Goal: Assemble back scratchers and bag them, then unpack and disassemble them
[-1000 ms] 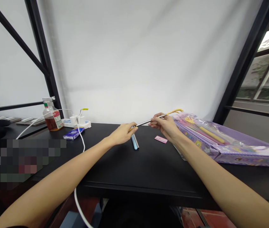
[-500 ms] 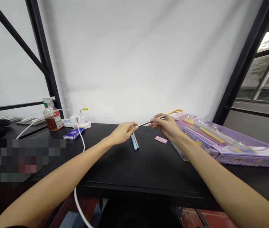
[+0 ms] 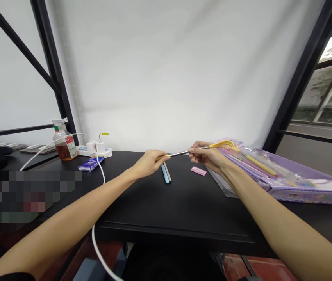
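A telescopic back scratcher (image 3: 180, 153), with a yellow handle, a silver metal shaft and a yellow claw head, is held level above the table between my hands. My left hand (image 3: 150, 161) is closed round its yellow handle. Closer to the claw, my right hand (image 3: 205, 155) pinches the metal shaft with thumb and fingers. Below my left hand, a light blue and grey strip-like item (image 3: 166, 174) lies on the table. A small pink card (image 3: 198, 171) lies below my right hand.
To the right, a purple box (image 3: 303, 195) holds plastic-wrapped back scratchers (image 3: 261, 165). A bottle of brown liquid (image 3: 65, 144), a white power strip (image 3: 107, 153) and a blue packet (image 3: 90, 164) stand at the left. A white cable (image 3: 101, 171) runs over the black table's (image 3: 177, 210) front edge.
My right hand has moved slightly right with the claw end, which has dropped a little, so the back scratcher lies more level. More shaft shows between my hands. My left hand has stayed nearly still.
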The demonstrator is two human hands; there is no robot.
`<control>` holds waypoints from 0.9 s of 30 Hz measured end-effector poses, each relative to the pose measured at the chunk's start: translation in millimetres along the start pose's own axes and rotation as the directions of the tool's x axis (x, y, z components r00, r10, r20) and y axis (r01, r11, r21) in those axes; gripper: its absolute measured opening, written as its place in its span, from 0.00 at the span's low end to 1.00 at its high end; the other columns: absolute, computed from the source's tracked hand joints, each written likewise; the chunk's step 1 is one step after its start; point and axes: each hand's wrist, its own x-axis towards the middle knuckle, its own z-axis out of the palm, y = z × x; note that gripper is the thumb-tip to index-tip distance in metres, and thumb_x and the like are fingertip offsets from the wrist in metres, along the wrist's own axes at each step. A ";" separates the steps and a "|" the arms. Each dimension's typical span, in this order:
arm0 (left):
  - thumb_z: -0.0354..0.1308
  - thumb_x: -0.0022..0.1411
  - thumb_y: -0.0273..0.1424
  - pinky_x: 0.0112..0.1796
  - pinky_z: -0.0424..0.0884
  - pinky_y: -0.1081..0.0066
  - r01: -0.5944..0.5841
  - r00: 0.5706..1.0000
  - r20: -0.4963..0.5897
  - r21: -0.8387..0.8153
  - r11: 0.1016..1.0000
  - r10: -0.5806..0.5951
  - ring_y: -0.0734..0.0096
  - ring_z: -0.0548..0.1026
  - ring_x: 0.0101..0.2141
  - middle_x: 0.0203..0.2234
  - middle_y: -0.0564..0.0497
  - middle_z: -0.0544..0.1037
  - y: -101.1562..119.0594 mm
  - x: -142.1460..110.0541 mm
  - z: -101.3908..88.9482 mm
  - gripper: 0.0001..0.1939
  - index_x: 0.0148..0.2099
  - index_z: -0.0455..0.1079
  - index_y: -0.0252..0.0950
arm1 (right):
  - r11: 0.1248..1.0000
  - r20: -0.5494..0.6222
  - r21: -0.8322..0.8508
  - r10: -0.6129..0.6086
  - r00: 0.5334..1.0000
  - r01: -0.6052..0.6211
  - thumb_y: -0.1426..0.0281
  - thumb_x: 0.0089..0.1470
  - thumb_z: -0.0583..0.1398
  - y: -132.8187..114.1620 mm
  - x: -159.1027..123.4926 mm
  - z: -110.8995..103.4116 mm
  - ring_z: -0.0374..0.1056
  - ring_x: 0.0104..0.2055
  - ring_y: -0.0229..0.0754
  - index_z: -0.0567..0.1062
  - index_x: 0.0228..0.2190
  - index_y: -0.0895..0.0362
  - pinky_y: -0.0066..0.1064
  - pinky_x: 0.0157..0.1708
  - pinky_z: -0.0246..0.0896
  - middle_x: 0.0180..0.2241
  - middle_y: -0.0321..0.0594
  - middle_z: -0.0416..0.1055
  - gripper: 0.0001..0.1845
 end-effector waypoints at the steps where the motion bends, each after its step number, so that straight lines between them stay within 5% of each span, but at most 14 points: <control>1: 0.47 0.70 0.41 0.31 0.61 0.73 -0.012 1.000 0.004 -0.008 1.000 0.012 0.73 0.65 0.26 0.24 0.52 0.71 0.5 -0.3 0.7 0.20 0.34 0.72 0.35 | 1.000 0.013 0.000 0.006 1.000 -0.006 0.61 0.37 0.74 0.3 0.1 -2.0 0.69 0.22 0.34 0.71 0.23 0.58 0.24 0.22 0.63 0.23 0.37 0.74 0.20; 6: 0.48 0.70 0.39 0.30 0.60 0.73 -0.047 0.999 -0.007 -0.029 0.998 0.046 0.75 0.64 0.24 0.22 0.53 0.70 3.6 -1.9 5.4 0.19 0.32 0.71 0.34 | 1.000 0.065 0.008 -0.003 0.998 0.003 0.63 0.38 0.74 2.6 -0.4 -2.8 0.70 0.22 0.33 0.72 0.24 0.59 0.23 0.24 0.64 0.23 0.38 0.76 0.19; 14: 0.47 0.71 0.39 0.31 0.62 0.73 -0.077 0.997 0.000 0.010 0.997 0.077 0.73 0.66 0.25 0.24 0.52 0.71 15.0 -0.8 10.3 0.18 0.37 0.73 0.34 | 0.999 0.149 0.036 -0.001 0.989 -0.004 0.61 0.37 0.74 14.5 -0.5 26.7 0.70 0.22 0.34 0.73 0.26 0.59 0.25 0.25 0.65 0.24 0.38 0.76 0.20; 22: 0.46 0.71 0.39 0.38 0.63 0.72 -0.066 0.995 0.084 0.091 0.994 0.058 0.68 0.73 0.35 0.39 0.47 0.78 -3.8 6.5 -8.7 0.16 0.52 0.69 0.38 | 0.993 -0.154 0.107 -0.033 0.988 0.049 0.64 0.34 0.76 5.9 10.3 0.1 0.61 0.21 0.29 0.76 0.24 0.59 0.21 0.19 0.58 0.21 0.32 0.67 0.19; 27: 0.47 0.70 0.40 0.33 0.62 0.73 -0.012 0.994 0.109 0.095 0.995 0.001 0.71 0.70 0.29 0.32 0.51 0.77 -14.7 3.2 -19.7 0.17 0.50 0.72 0.38 | 0.991 -0.244 0.117 -0.036 0.969 0.066 0.66 0.32 0.76 2.3 11.4 -24.4 0.64 0.24 0.31 0.76 0.28 0.57 0.22 0.24 0.64 0.27 0.35 0.72 0.20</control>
